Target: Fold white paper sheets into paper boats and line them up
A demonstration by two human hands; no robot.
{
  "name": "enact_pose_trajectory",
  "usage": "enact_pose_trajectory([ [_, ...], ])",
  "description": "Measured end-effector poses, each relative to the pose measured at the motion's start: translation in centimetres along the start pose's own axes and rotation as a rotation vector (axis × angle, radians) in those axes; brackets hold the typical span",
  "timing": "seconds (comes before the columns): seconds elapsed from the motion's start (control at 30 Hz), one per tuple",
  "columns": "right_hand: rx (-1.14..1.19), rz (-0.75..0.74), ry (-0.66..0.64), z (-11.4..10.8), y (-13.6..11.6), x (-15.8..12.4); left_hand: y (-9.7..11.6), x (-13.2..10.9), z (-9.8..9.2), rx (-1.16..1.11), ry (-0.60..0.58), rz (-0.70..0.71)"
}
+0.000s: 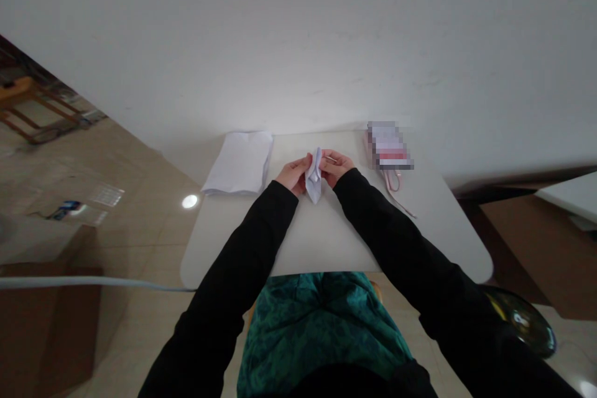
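Left hand point(295, 175) grips one side of a folded white paper point(314, 186); right hand point(337, 166) grips the other, fingers bent. The folded paper is held over the middle of the table point(321, 242); contact with the surface cannot be determined. White sheets point(240, 163) lie to the left, a pixelated object point(389, 144) with a pink cord point(395, 189) to the right.
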State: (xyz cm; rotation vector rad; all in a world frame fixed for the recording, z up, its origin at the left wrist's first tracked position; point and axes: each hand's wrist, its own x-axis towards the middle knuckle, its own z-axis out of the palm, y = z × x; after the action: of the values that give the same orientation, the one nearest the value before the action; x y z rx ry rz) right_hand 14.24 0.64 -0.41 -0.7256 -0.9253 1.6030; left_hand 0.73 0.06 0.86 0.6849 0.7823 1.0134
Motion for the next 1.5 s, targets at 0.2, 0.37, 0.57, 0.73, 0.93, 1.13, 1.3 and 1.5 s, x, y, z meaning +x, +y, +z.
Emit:
enact_pose_trajectory([
  [0.2, -0.028, -0.064, -0.037, 0.7, -0.6, -0.5, 0.6, -0.7, 0.2, 0.010, -0.011, -0.008],
  [0.37, 0.070, -0.061, 0.026, 0.7, -0.2, -0.2, 0.5, -0.7, 0.5, -0.015, -0.011, -0.027],
  [0.57, 0.192, 0.033, 0.242, 0.6, -0.2, 0.2, -0.1, -0.4, 0.7, -0.022, -0.044, -0.001],
  [0.73, 0.150, 0.105, 0.071, 1.0, 0.0, -0.5, 0.2, 0.0, 0.4, -0.145, -0.037, -0.035],
  [0.93, 0.227, 0.096, 0.215, 0.9, 0.1, -0.4, -0.1, 0.0, 0.8, -0.192, 0.063, -0.003],
  [1.13, 0.199, 0.074, 0.201, 1.1, -0.1, -0.3, -0.2, -0.5, 1.1, -0.246, 0.034, 0.082],
  [1.3, 0.092, -0.032, 0.098, 1.5, 0.9, -0.7, -0.2, -0.1, 1.2, -0.300, 0.176, 0.148],
  [1.5, 0.075, -0.106, 0.219, 0.7, 1.6, 0.1, -0.6, -0.4, 1.6, -0.240, 0.157, 0.122],
])
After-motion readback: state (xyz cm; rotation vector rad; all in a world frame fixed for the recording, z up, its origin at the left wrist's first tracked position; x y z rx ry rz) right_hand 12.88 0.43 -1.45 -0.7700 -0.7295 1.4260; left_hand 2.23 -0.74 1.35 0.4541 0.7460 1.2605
